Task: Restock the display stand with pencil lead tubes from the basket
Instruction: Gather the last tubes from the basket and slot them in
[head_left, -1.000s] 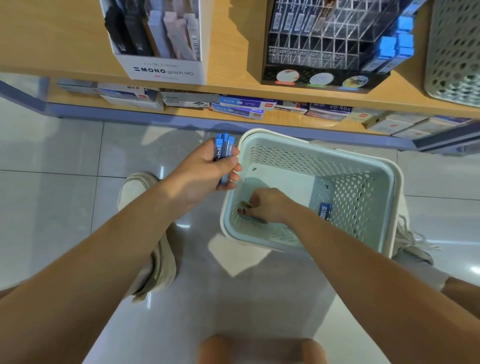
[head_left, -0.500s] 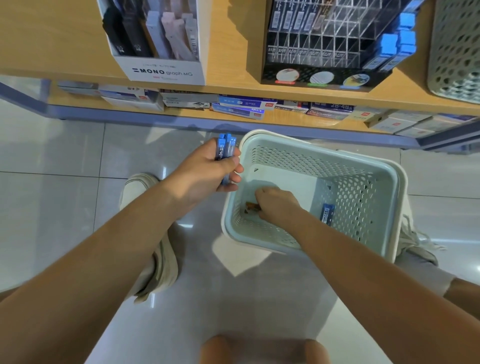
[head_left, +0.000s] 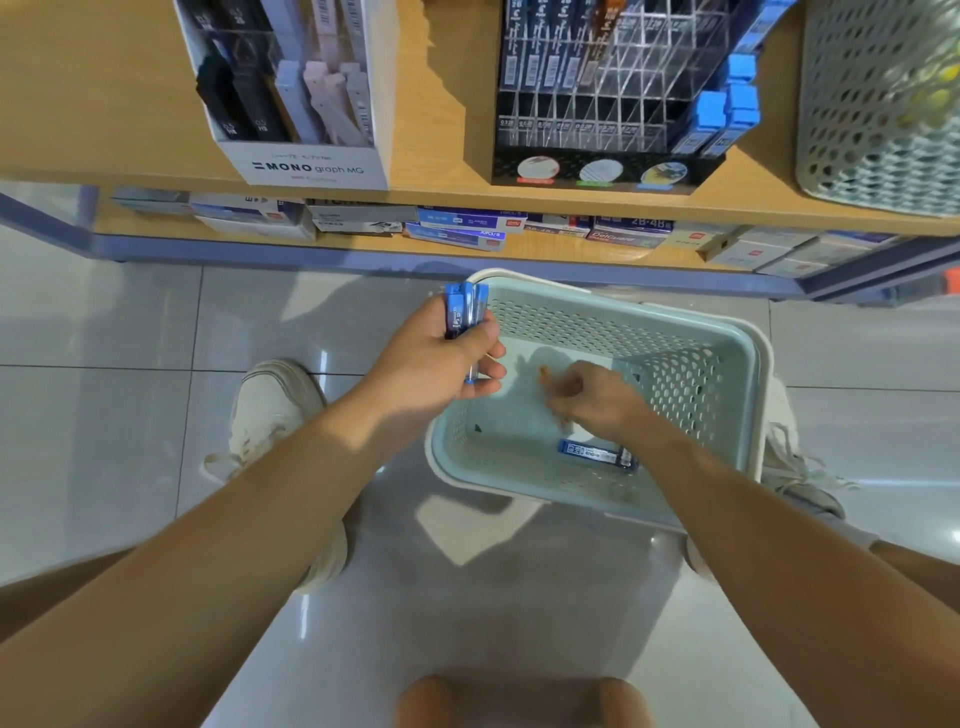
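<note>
My left hand (head_left: 441, 358) grips a bundle of several blue pencil lead tubes (head_left: 465, 312) just over the left rim of the pale green basket (head_left: 623, 306) on the floor. Inside the basket my right hand (head_left: 597, 400) has its fingers curled and pinches a small orange tube (head_left: 543, 371), which is blurred. One blue lead tube (head_left: 597, 454) lies flat on the basket's bottom, below my right wrist. On the shelf above stands the clear display stand (head_left: 597, 104) with a black base, and blue tubes (head_left: 722, 114) fill its right-hand slots.
A white MONO graph box (head_left: 311, 166) of pencils stands left of the display stand. A second perforated basket (head_left: 883, 104) sits at the shelf's right end. Flat boxes (head_left: 467, 228) line the lower shelf. My shoes (head_left: 270, 410) flank the basket on the tiled floor.
My right hand has lifted from the basket's near left corner toward its middle with the orange tube. The loose blue tube now lies flat near the front wall. My left hand has barely moved.
</note>
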